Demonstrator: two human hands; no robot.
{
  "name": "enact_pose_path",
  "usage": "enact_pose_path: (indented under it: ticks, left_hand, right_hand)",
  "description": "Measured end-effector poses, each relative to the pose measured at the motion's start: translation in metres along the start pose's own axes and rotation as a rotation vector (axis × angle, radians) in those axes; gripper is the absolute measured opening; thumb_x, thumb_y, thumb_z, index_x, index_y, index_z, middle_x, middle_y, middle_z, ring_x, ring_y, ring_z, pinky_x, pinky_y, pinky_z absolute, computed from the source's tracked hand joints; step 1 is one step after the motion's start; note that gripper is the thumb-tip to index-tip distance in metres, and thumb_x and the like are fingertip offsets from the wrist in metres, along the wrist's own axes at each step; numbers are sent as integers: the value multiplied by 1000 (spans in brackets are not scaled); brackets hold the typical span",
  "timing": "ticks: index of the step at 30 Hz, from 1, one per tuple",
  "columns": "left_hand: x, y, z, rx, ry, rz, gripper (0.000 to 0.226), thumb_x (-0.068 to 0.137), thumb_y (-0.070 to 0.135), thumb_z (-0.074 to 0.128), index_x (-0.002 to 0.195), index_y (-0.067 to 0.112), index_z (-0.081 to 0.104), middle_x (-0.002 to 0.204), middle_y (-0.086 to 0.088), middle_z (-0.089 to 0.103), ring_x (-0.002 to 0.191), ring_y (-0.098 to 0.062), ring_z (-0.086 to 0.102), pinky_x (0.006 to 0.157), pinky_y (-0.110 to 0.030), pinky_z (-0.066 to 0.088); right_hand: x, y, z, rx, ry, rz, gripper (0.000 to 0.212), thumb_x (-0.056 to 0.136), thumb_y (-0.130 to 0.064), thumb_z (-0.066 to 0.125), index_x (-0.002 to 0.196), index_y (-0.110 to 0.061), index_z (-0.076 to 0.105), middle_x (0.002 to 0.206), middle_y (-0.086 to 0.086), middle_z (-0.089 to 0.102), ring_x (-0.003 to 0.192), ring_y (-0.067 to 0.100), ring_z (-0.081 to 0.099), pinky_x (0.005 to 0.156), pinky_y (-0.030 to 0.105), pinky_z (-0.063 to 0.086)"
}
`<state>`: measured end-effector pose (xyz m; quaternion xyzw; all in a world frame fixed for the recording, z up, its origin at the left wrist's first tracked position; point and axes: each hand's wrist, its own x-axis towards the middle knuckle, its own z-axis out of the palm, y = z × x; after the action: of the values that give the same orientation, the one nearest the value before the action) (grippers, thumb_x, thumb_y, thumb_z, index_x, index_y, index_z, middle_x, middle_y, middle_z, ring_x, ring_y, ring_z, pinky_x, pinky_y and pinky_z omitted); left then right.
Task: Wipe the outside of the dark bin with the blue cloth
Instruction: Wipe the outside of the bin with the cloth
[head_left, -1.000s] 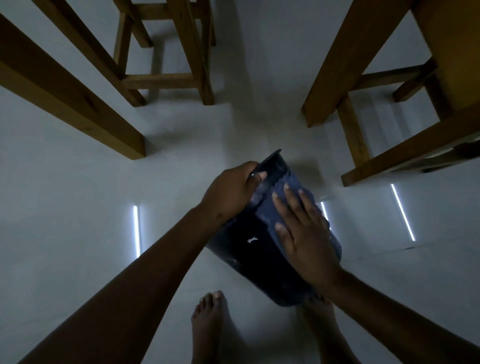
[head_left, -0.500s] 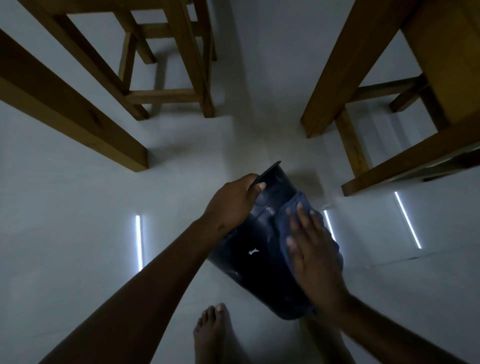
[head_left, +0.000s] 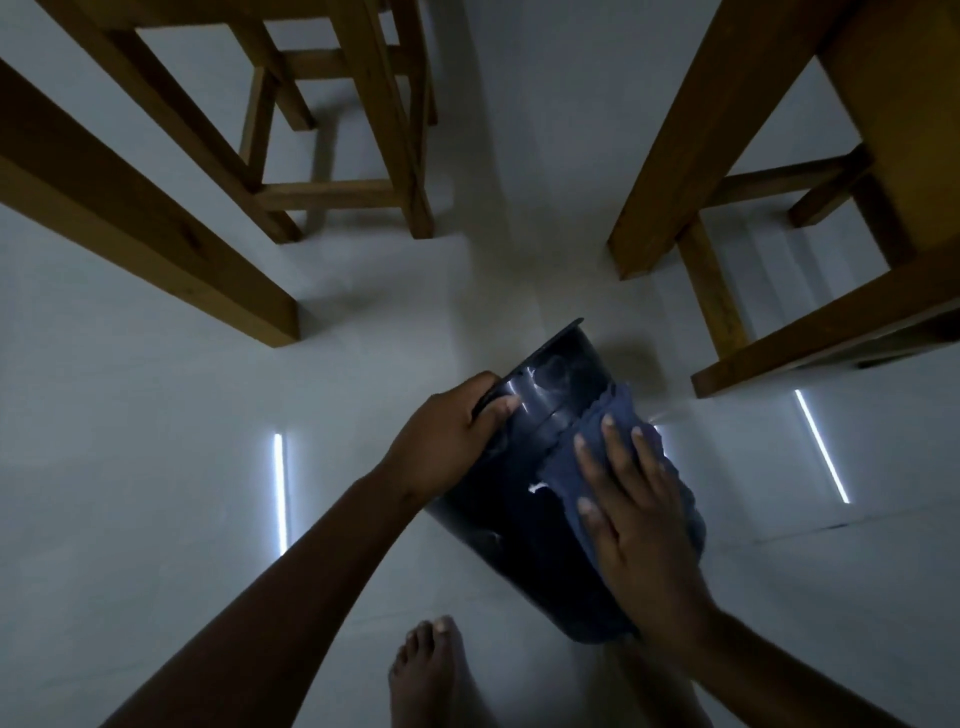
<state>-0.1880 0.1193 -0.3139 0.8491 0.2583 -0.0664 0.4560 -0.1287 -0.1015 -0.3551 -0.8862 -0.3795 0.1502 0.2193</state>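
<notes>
The dark bin (head_left: 519, 499) is held tilted above the pale floor, its rim pointing away from me and its base near my legs. My left hand (head_left: 447, 436) grips the rim on the left side, fingers curled over the edge. The blue cloth (head_left: 576, 457) lies spread over the bin's upper right side. My right hand (head_left: 634, 499) presses flat on the cloth with fingers apart, and covers much of it.
Wooden table legs (head_left: 156, 228) slant in from the left, and a wooden stool (head_left: 343, 187) stands behind them. More wooden furniture legs (head_left: 675, 171) rise at the right. My bare foot (head_left: 436, 675) rests on the floor below the bin. Bright light strips (head_left: 279, 493) reflect on the floor.
My right hand slid the cloth down the bin's side toward me, then back up a little. The left hand kept its grip on the rim.
</notes>
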Motion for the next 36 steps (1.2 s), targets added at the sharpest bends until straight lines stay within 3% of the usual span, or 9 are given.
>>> enact_pose_path:
  ticks: [3,7,13,19,23,26,29,33,36]
  left_hand:
    - [10,12,3,20,-5,25,22,99,41,41,94,25,55,77,9,63,71,0,60,63,-17,45]
    - [14,17,5,19,1,-1,20,99,42,39,94,29,53,79,10,63,71,1,58,64,-18,45]
    - [12,12,5,37,3,-7,26,99,42,39,99,23,56,85,2,66,72,-6,59,63,-19,43]
    - [13,22,10,91,57,-4,27,98,45,40,88,23,53,73,7,61,68,-10,59,63,-26,46]
    - [22,27,11,101,40,-23,34,97,46,42,88,16,57,79,-2,66,73,-19,62,67,-33,47]
    - [26,32,4,55,6,-22,25,97,40,46,101,18,57,94,0,67,85,-19,63,73,-32,48]
    - [13,16,-8,22,-77,-21,19,97,39,46,110,27,54,97,5,67,84,-13,64,69,-25,48]
    - [3,9,-4,120,14,-13,22,98,43,42,100,26,56,67,10,59,67,-17,61,63,-29,47]
    - [15,18,2,142,34,51,26,98,43,40,105,24,57,80,7,62,73,-16,62,67,-28,46]
  right_hand:
    - [22,-3,-7,-28,-8,-59,51,99,-45,16,149,-38,9,161,-4,11,148,23,4,114,46,17]
    - [42,12,-20,235,6,168,56,96,-52,16,150,-38,12,160,-6,15,144,15,18,113,48,29]
    - [16,2,-5,-35,-26,-15,52,99,-43,19,150,-36,11,161,-3,10,148,21,2,114,46,18]
    - [26,5,-14,177,-36,157,53,96,-52,17,147,-44,2,158,-18,1,142,-5,-11,114,42,13]
    - [-3,-12,3,-16,-35,11,53,99,-46,16,151,-37,6,162,-3,7,148,21,-2,114,48,17]
    - [26,-5,-5,92,-12,64,53,99,-45,20,150,-39,9,161,-7,7,148,15,0,116,49,18]
    - [39,12,-20,283,-44,162,51,96,-50,18,145,-46,4,157,-18,4,141,1,-1,112,40,11]
    - [-6,-4,-3,32,-6,47,53,99,-47,14,151,-34,8,161,-2,9,148,21,0,115,43,15]
    - [5,-4,-2,9,24,18,53,99,-46,16,151,-36,9,161,-2,8,148,21,-1,116,43,13]
